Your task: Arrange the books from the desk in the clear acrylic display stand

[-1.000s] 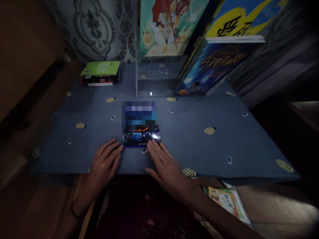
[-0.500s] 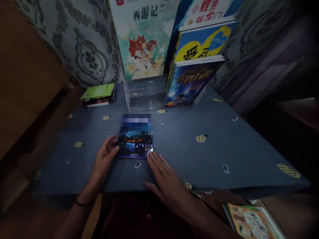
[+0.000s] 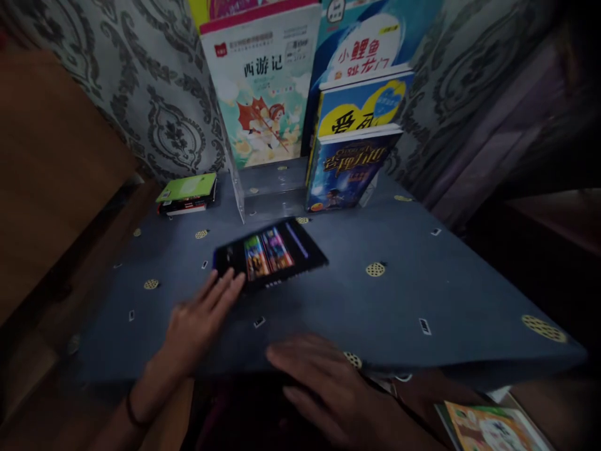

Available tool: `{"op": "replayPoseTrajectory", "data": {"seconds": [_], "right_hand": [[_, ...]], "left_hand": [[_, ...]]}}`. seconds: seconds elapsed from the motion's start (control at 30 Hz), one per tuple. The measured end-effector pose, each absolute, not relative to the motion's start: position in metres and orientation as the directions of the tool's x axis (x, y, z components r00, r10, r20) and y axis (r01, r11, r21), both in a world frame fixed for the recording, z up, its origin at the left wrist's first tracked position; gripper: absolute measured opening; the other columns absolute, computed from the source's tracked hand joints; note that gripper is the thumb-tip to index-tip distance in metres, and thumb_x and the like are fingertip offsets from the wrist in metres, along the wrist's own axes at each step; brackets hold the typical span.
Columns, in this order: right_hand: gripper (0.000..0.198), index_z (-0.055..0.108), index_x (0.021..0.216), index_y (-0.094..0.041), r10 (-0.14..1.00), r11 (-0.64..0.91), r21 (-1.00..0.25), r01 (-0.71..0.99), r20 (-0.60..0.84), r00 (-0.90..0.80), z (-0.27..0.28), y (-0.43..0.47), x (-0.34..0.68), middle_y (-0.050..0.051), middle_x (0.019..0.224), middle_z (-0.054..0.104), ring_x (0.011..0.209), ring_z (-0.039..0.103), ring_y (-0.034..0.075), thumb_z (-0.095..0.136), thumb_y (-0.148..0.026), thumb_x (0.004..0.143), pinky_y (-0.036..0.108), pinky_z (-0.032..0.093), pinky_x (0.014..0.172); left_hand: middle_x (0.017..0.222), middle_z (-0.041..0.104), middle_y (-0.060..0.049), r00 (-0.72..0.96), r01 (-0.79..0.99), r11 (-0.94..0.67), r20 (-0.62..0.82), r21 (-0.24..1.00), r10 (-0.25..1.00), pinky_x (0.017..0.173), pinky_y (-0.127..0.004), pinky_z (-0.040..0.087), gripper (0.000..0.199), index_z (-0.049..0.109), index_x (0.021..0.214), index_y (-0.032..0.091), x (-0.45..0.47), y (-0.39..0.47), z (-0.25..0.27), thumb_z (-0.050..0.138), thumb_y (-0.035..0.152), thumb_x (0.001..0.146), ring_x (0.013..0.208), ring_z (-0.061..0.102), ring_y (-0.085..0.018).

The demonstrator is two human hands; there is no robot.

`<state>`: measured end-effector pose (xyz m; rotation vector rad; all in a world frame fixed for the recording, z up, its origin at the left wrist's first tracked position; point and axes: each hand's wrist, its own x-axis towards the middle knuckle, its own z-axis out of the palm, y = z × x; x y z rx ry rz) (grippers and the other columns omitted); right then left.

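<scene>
A dark, thin book [image 3: 270, 254] shows a face with two colourful picture panels and slants across the patterned cloth in front of the display stand. My left hand [image 3: 200, 322] grips its near-left corner, fingers lying over the cover and the thumb out of sight. Whether the book's far side touches the cloth, I cannot tell. My right hand [image 3: 319, 376] is smeared by motion over the table's near edge, apart from the book. Its fingers are stretched out and hold nothing.
A clear stand [image 3: 272, 203] at the back carries a light green book [image 3: 263, 100], a blue and yellow book [image 3: 366, 103] and a dark blue book [image 3: 350, 169]. Several stacked books [image 3: 188, 193] lie back left. Below the near-right edge is an orange-covered book [image 3: 493, 429].
The book has turned from its blue picture cover to its panelled face and now lies aslant. My right hand has let go and drawn back towards me. The view has tilted up slightly.
</scene>
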<state>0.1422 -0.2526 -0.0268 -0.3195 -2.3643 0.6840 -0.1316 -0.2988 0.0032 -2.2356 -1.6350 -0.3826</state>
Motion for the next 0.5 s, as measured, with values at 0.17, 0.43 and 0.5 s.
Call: {"op": "replayPoseTrajectory", "data": {"seconds": [0.17, 0.43, 0.5], "right_hand": [[0.04, 0.056, 0.143, -0.018, 0.349, 0.825, -0.565, 0.022, 0.478, -0.806, -0.015, -0.25, 0.128, 0.009, 0.126, 0.075, 0.119, 0.069, 0.019, 0.047, -0.026, 0.105, 0.039, 0.059, 0.104], [0.073, 0.039, 0.156, -0.007, 0.238, 0.806, -0.585, 0.088, 0.184, -0.954, -0.004, -0.208, 0.035, 0.019, 0.161, 0.041, 0.153, 0.033, 0.027, 0.039, -0.06, 0.104, 0.048, 0.033, 0.125], [0.078, 0.04, 0.155, -0.005, 0.213, 0.802, -0.589, 0.101, 0.124, -0.969, -0.007, -0.198, 0.014, 0.021, 0.16, 0.042, 0.153, 0.034, 0.028, 0.034, -0.063, 0.104, 0.048, 0.032, 0.126]], "left_hand": [[0.15, 0.058, -0.008, 0.352, 0.92, -0.333, 0.059, -0.208, 0.934, 0.065, -0.028, 0.064, 0.074, 0.042, 0.155, 0.026, -0.13, -0.317, -0.033, 0.048, -0.003, 0.087, 0.133, 0.061, -0.028], [0.124, 0.072, -0.016, 0.302, 0.952, -0.297, 0.073, -0.072, 0.95, 0.073, -0.033, 0.065, 0.046, 0.065, 0.131, 0.02, -0.124, -0.324, -0.044, 0.057, 0.005, 0.088, 0.119, 0.068, -0.031], [0.109, 0.076, -0.015, 0.296, 0.953, -0.293, 0.035, -0.073, 0.954, 0.073, -0.035, 0.064, 0.041, 0.071, 0.12, 0.018, -0.124, -0.325, -0.048, 0.059, 0.003, 0.084, 0.101, 0.074, -0.029]]}}
